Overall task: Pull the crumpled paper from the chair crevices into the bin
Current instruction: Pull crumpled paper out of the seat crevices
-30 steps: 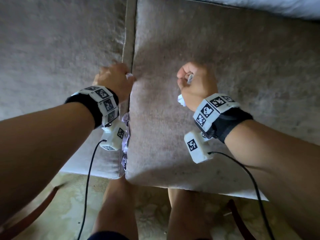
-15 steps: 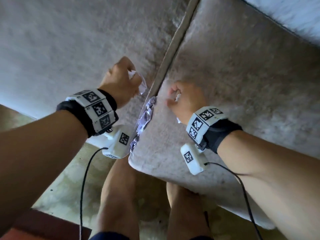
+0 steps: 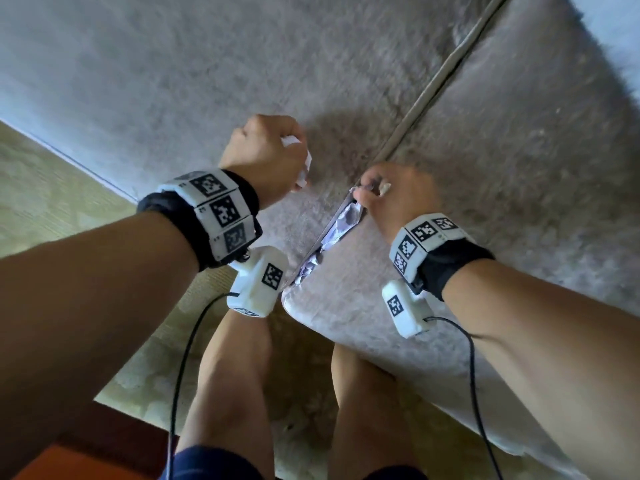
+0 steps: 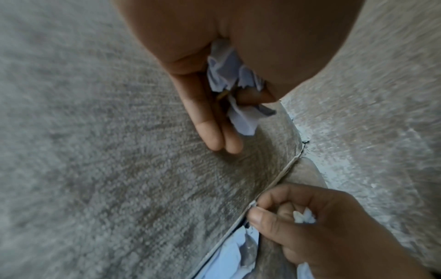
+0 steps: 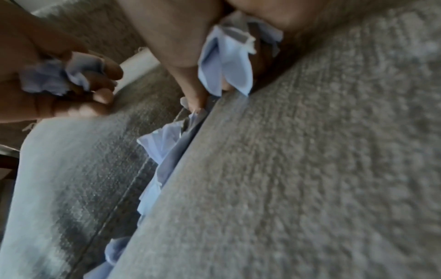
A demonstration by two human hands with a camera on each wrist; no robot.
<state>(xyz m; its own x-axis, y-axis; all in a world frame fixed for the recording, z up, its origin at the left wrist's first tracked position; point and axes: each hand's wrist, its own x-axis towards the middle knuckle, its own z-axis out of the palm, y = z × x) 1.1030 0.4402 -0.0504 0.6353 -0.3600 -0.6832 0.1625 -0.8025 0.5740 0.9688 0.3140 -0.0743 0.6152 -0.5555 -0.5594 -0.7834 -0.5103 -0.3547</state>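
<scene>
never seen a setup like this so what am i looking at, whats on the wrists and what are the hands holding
No machine: a person wears checker-marked bands and small cameras on both wrists, plus a head camera. The big picture looks down from the head; the other two look along each hand. The left hand holds crumpled paper in its grip above the grey seat cushions. The right hand also holds a scrap and pinches at more paper in the crevice between the cushions. No bin shows.
</scene>
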